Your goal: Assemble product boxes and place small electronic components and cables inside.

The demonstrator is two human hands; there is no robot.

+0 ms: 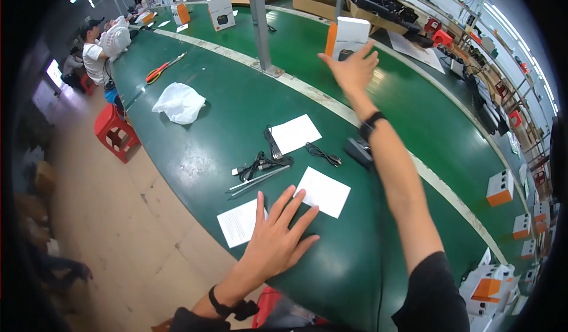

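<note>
My right hand [355, 72] reaches out over the far part of the green table with fingers spread. It is right by an upright white box with an orange side [353, 33]; whether they touch, I cannot tell. My left hand [279, 234] is open low over the near edge, between a printed paper sheet [235, 228] and a blank white sheet [329, 193], its fingertips at the blank one. Beyond it lie a pair of tweezers [251, 185], bundled black cables [257, 167], a coiled black cable [323, 154] and another white sheet [300, 132]. A black device [358, 151] sits beside my right forearm.
A grey metal post [259, 30] rises from the table's pale strip [319, 98]. To the left are a crumpled white bag [179, 103], orange-handled scissors [157, 73] and a red stool [116, 132]. White-and-orange boxes [500, 188] line the right side. A person [94, 54] is at far left.
</note>
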